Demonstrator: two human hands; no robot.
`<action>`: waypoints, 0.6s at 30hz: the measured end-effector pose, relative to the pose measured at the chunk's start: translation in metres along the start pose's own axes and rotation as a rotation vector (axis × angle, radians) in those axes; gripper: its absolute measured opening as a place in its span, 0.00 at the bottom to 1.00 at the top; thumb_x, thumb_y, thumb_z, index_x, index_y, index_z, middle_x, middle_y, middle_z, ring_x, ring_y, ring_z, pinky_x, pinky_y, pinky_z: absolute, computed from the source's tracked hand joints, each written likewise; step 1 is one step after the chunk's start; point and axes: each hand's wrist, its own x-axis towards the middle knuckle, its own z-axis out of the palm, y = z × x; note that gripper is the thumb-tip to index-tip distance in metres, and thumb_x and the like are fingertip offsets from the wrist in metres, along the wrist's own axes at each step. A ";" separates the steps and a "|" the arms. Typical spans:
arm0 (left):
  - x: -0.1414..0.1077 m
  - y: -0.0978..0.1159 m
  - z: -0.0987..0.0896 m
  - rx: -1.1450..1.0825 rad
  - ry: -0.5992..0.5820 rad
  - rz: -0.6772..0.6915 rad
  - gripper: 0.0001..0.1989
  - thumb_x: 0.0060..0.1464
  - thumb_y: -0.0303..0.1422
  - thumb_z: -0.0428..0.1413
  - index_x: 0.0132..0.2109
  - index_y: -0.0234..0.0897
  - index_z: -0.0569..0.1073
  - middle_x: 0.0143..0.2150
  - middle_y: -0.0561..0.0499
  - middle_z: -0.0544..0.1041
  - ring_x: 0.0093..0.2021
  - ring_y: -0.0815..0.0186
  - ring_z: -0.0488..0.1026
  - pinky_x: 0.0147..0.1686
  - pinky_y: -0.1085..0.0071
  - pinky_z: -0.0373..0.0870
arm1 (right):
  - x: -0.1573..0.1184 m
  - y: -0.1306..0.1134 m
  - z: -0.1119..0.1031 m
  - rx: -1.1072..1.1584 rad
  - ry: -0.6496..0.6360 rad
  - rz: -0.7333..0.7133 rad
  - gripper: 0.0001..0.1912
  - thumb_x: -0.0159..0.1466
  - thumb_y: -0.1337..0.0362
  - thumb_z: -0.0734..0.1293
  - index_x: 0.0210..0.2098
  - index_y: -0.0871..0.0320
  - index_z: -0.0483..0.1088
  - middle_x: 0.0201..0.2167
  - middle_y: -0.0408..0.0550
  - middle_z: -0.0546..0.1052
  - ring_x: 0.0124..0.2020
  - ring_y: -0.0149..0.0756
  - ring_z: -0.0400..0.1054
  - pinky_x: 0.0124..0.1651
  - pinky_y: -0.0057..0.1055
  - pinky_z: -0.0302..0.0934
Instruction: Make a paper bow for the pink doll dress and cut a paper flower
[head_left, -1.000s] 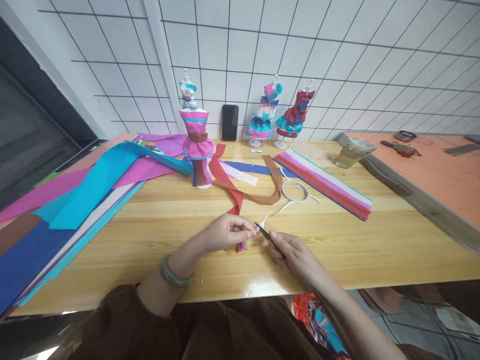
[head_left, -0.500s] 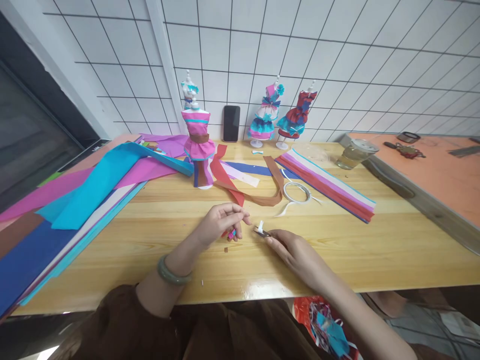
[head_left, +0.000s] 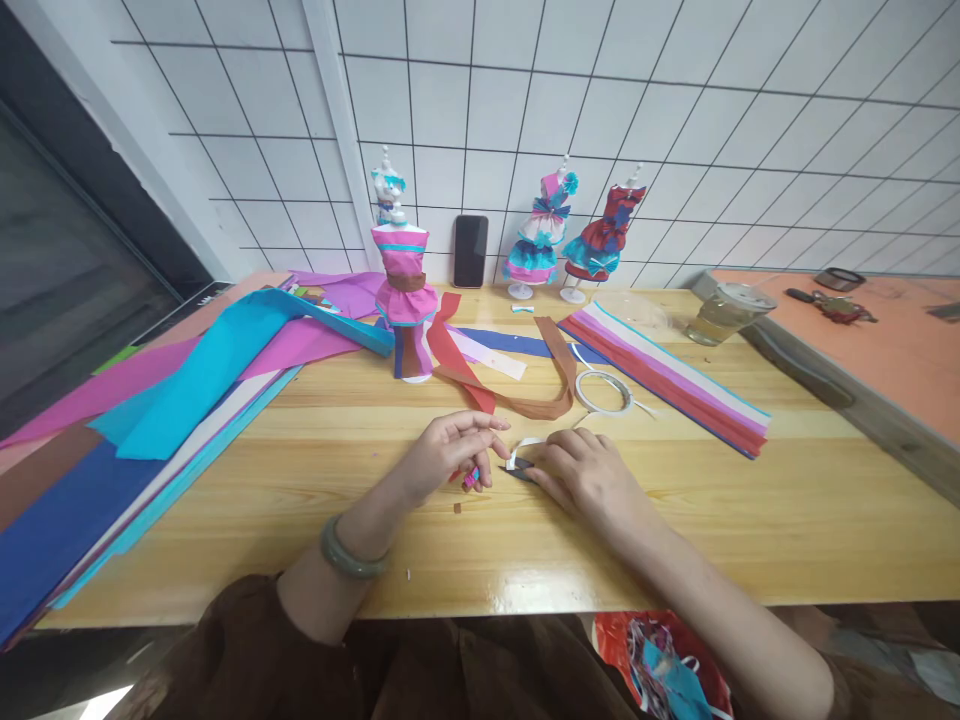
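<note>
My left hand (head_left: 457, 452), a green bangle on its wrist, holds a small pink and blue paper bow (head_left: 471, 478) in its lower fingers. Its index fingertip is at a short white tape strip (head_left: 513, 460). My right hand (head_left: 592, 470) grips small dark scissors (head_left: 517, 470), their handles hidden in the palm. The white strip lies along the blades, close to the right fingers; which hand bears it I cannot tell. Beyond the right hand lies a roll of white tape (head_left: 604, 410). A brown scrap (head_left: 457, 508) rests on the table below the left hand.
A mannequin in a pink paper dress (head_left: 405, 262) and other dressed mannequins stand near the wall, with a phone (head_left: 470, 252) between them. Coloured crepe strips (head_left: 202, 365) cover the left side. A striped stack (head_left: 667, 380) and a cup (head_left: 727, 312) are at right.
The right hand has turned over and moved its fingers closer to the white strip. The left fingertips have come right up to the strip. The view has shifted slightly.
</note>
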 end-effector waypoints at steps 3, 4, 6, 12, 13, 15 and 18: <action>0.000 0.000 0.001 0.009 -0.021 -0.012 0.12 0.52 0.35 0.52 0.41 0.31 0.67 0.33 0.46 0.74 0.19 0.73 0.69 0.14 0.79 0.58 | 0.013 0.002 -0.014 0.209 0.085 0.010 0.12 0.64 0.62 0.58 0.34 0.60 0.70 0.33 0.54 0.72 0.37 0.39 0.65 0.40 0.36 0.57; 0.000 0.000 0.001 0.013 -0.030 -0.015 0.12 0.52 0.35 0.52 0.40 0.31 0.67 0.33 0.46 0.74 0.18 0.73 0.69 0.14 0.79 0.58 | 0.018 0.002 -0.017 0.322 0.088 0.037 0.13 0.64 0.62 0.57 0.33 0.61 0.70 0.32 0.53 0.72 0.36 0.38 0.65 0.40 0.35 0.58; 0.001 -0.001 0.002 0.025 -0.046 -0.014 0.11 0.52 0.35 0.52 0.40 0.31 0.68 0.32 0.46 0.75 0.18 0.73 0.69 0.14 0.80 0.58 | 0.029 -0.001 -0.021 0.589 0.011 0.120 0.15 0.65 0.59 0.56 0.31 0.61 0.69 0.30 0.51 0.72 0.33 0.36 0.65 0.37 0.32 0.58; 0.001 0.001 0.000 0.014 -0.092 -0.035 0.11 0.52 0.36 0.52 0.39 0.32 0.68 0.32 0.47 0.74 0.18 0.73 0.70 0.14 0.79 0.60 | 0.050 -0.009 -0.012 1.224 -0.207 0.253 0.15 0.61 0.55 0.61 0.28 0.61 0.68 0.24 0.43 0.71 0.26 0.30 0.64 0.31 0.26 0.57; 0.002 0.001 -0.001 0.018 -0.097 -0.036 0.11 0.52 0.35 0.51 0.39 0.32 0.68 0.32 0.47 0.74 0.18 0.73 0.70 0.14 0.79 0.60 | 0.050 -0.008 -0.009 1.261 -0.190 0.262 0.14 0.60 0.55 0.62 0.28 0.61 0.68 0.23 0.43 0.71 0.26 0.29 0.64 0.32 0.26 0.57; 0.002 0.001 -0.001 0.041 -0.101 -0.038 0.11 0.53 0.35 0.51 0.40 0.32 0.68 0.33 0.46 0.74 0.19 0.73 0.70 0.14 0.80 0.60 | 0.049 -0.006 -0.005 1.308 -0.166 0.276 0.12 0.59 0.56 0.64 0.28 0.61 0.68 0.24 0.44 0.72 0.27 0.29 0.64 0.33 0.26 0.57; 0.002 0.002 0.000 0.075 -0.102 -0.050 0.11 0.53 0.35 0.50 0.40 0.31 0.68 0.34 0.45 0.74 0.19 0.74 0.69 0.15 0.80 0.60 | 0.047 -0.003 -0.002 1.338 -0.154 0.295 0.11 0.57 0.57 0.66 0.28 0.61 0.68 0.24 0.43 0.72 0.27 0.29 0.64 0.33 0.26 0.57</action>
